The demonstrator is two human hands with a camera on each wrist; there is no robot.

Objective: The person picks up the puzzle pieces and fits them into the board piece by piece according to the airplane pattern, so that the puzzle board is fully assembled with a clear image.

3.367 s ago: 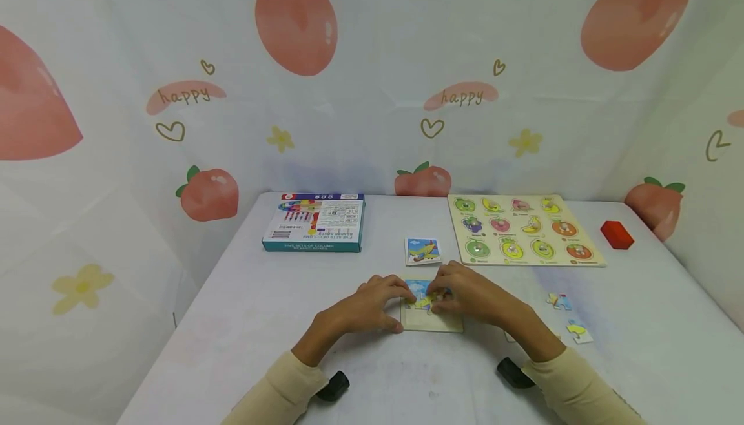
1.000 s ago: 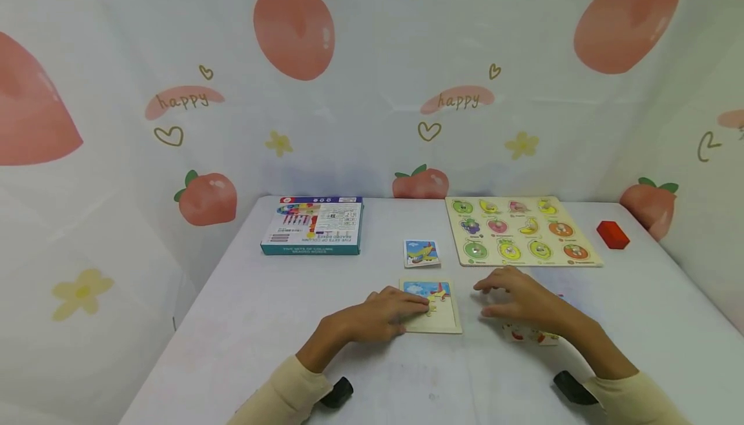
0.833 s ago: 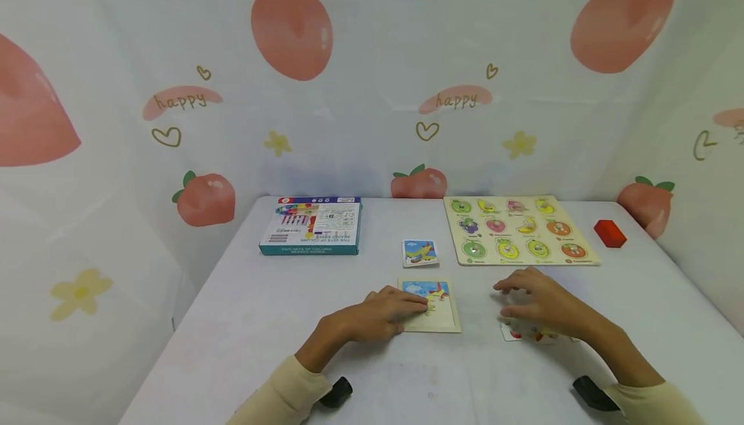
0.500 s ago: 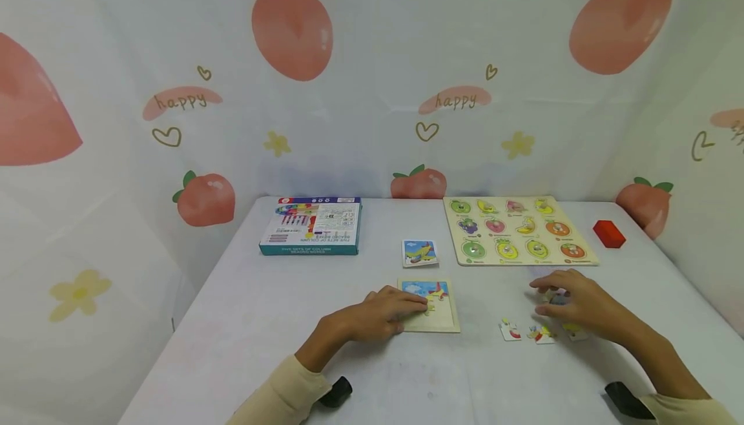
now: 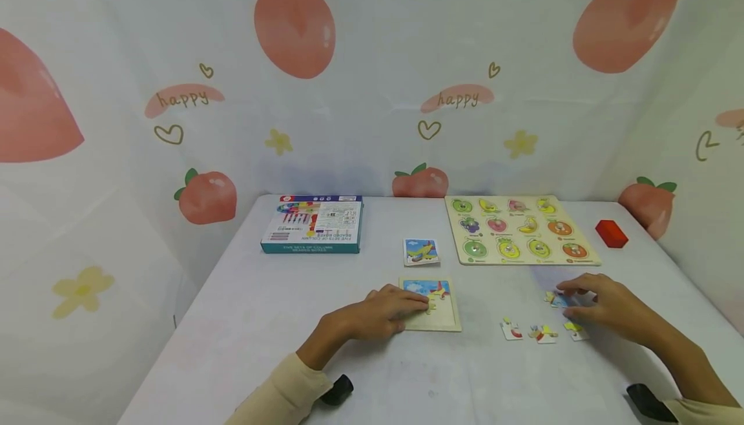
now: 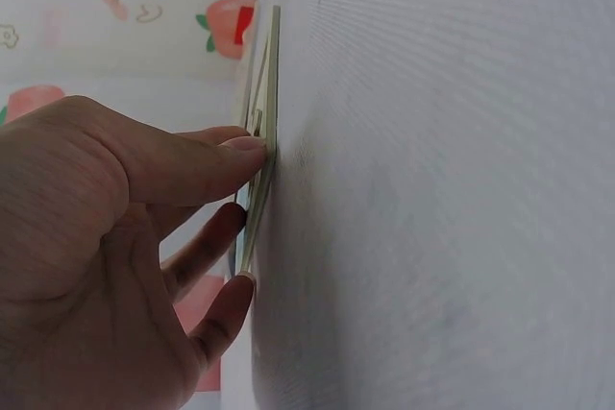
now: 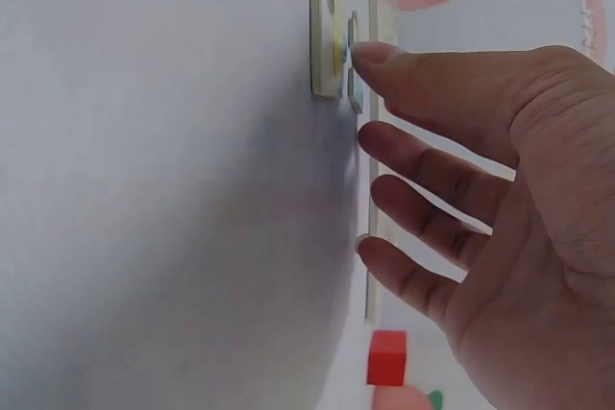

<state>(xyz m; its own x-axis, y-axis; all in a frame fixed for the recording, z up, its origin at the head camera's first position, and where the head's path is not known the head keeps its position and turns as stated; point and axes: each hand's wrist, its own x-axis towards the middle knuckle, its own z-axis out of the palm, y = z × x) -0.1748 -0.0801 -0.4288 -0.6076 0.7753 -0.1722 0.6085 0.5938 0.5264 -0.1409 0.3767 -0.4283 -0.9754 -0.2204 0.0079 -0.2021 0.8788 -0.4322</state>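
Observation:
A small wooden puzzle board (image 5: 444, 323) has sky pieces and yellow-and-red pieces along its top. My left hand (image 5: 374, 317) rests on its left side, extended fingers over the picture and thumb by the lower left corner; the left wrist view has my thumb against the board's edge (image 6: 273, 74). To the right, my right hand (image 5: 616, 305) is at a blue-and-yellow loose piece (image 5: 558, 300), thumb and forefinger apart around its right side. Below lie more loose pieces (image 5: 543, 334) in a row. In the right wrist view, my thumb is beside a thin piece (image 7: 356, 93), its contact unclear.
A picture card (image 5: 421, 252) lies behind the board. At the back left is a flat teal-edged box (image 5: 314, 247); at the back right, a fruit puzzle board (image 5: 526, 244) and a red block (image 5: 611, 234). A peach-print cloth (image 5: 360, 134) hangs behind the table.
My right hand has left the puzzle board and moved right to the loose pieces, uncovering the lower row. A yellow-and-red piece now shows at the board's upper right. My left hand has stayed on the board.

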